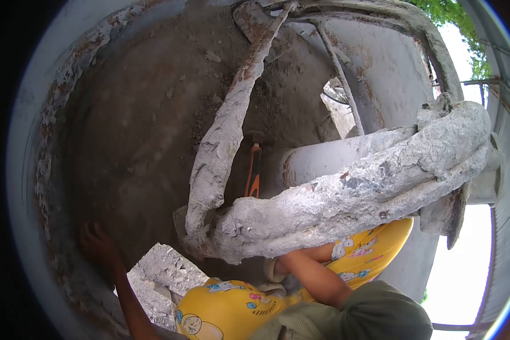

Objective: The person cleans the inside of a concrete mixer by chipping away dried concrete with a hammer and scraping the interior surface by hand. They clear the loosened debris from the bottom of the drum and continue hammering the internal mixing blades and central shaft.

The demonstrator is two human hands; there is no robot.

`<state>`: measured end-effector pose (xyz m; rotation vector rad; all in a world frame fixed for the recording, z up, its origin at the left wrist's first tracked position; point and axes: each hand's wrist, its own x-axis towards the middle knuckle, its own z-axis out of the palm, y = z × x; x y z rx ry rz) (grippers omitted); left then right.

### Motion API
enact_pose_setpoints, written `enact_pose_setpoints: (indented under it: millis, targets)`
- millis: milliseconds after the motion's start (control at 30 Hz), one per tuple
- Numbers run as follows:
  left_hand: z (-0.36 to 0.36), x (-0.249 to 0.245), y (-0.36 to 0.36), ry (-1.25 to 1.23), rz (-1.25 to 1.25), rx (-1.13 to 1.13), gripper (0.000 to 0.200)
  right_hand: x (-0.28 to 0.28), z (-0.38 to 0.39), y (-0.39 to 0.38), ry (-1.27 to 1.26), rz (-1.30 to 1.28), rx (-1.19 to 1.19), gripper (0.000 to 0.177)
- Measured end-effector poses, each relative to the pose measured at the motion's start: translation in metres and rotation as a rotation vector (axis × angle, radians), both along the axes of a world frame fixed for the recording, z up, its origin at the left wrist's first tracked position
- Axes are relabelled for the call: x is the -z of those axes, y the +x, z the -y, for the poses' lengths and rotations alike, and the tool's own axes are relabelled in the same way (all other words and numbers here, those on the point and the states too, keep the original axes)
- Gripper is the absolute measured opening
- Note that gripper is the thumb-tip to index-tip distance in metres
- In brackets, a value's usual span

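My left hand (100, 246) reaches down at the lower left, in shadow, its fingers apart and nothing seen in them. It is against the dusty floor of a large round metal drum (141, 124), near the curved wall. My right forearm (314, 277) runs under a thick, crusted beam (345, 195), which hides the hand. A hammer (254, 170) with an orange and black handle lies on the drum floor beyond the beam; its head is dusty and dark.
A thinner crusted bar (232, 124) slants up from the beam's left end. Rubble (164, 272) shows through a bright opening at the lower left, and another opening (340, 107) is at upper centre. My legs in yellow patterned trousers (232, 311) are folded below the beam.
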<state>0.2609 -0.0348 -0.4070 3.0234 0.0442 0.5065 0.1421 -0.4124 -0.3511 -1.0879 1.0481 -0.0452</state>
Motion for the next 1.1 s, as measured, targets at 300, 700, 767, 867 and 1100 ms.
enact_pose_setpoints:
  millis: [300,700,767,867,1100]
  targets:
    - [-0.003,-0.005,-0.001,0.027,-0.024,0.003,0.031,-0.010,0.002,-0.005,0.011,-0.050,0.063,0.036]
    - [0.000,-0.004,-0.002,0.014,-0.023,0.043,0.031,-0.018,0.005,-0.015,-0.079,-0.058,0.024,0.036]
    - [-0.002,0.000,0.000,0.019,0.014,0.051,0.031,-0.011,-0.012,-0.037,-0.085,-0.105,0.010,0.036]
    - [-0.007,0.009,0.000,0.007,0.040,0.053,0.031,-0.003,-0.030,-0.063,-0.097,-0.153,-0.006,0.036]
    - [-0.007,0.009,-0.001,0.044,0.028,0.041,0.029,-0.028,0.003,-0.021,-0.119,-0.078,0.017,0.036]
